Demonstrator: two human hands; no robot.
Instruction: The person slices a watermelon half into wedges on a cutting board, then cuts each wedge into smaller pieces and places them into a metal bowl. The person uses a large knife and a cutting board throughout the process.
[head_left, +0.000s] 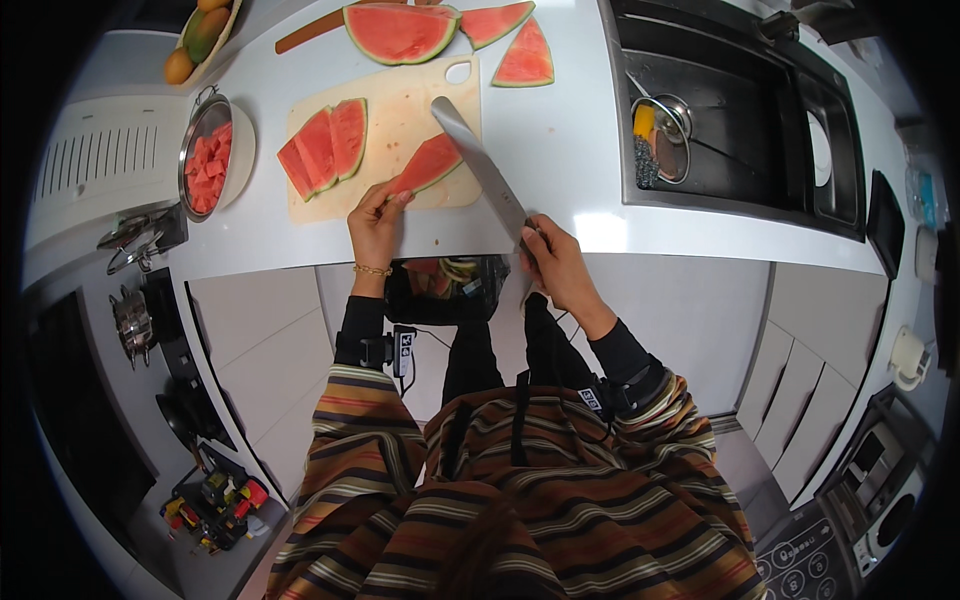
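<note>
My left hand (379, 214) pinches the near tip of a watermelon slice (429, 163) at the front of a cream cutting board (397, 82). A wide-bladed kitchen knife (484, 166) is gripped by its handle in my right hand (553, 259). Its blade slants up and left across the board, meeting the slice's right end; whether it cuts in I cannot tell. Several more slices (330, 146) lie side by side on the board's left. Diced watermelon (208, 166) fills part of a metal bowl (184, 154) to the left.
Behind the board lie a large watermelon piece (401, 34), two wedges (525, 60) and a brown knife sheath or handle (309, 34). A black sink (720, 90) is at right. Below the counter edge sits a black bag (442, 304) with rinds. A fruit basket (217, 45) stands back left.
</note>
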